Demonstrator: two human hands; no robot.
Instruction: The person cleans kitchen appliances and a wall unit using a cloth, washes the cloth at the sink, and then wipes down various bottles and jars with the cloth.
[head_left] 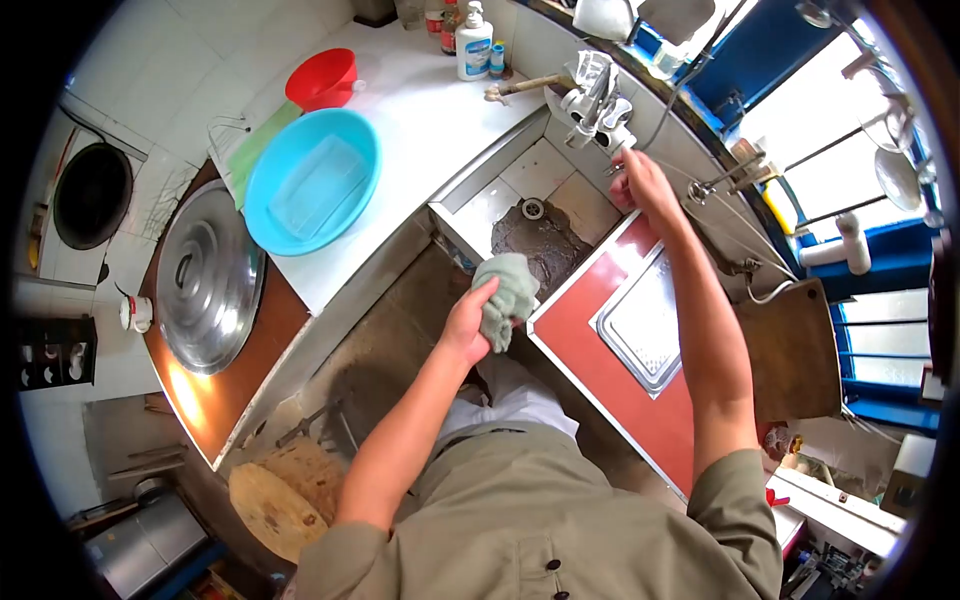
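A crumpled grey-green cloth (507,298) is gripped in my left hand (468,325), held just in front of the sink's near edge. My right hand (648,192) reaches over the right side of the sink, its fingers closed at the lower end of the tap (598,108). The fingertips partly hide a small metal piece there. Below lies the tiled sink (535,168), its floor partly covered by a dark wet patch (540,240) beside a round drain (532,209).
On the white counter (430,110) left of the sink stand a blue basin (315,185), a red bowl (322,80) and a pump bottle (474,45). A large metal lid (208,280) lies farther left. A metal tray (645,325) rests on the red-brown counter (600,355) at right.
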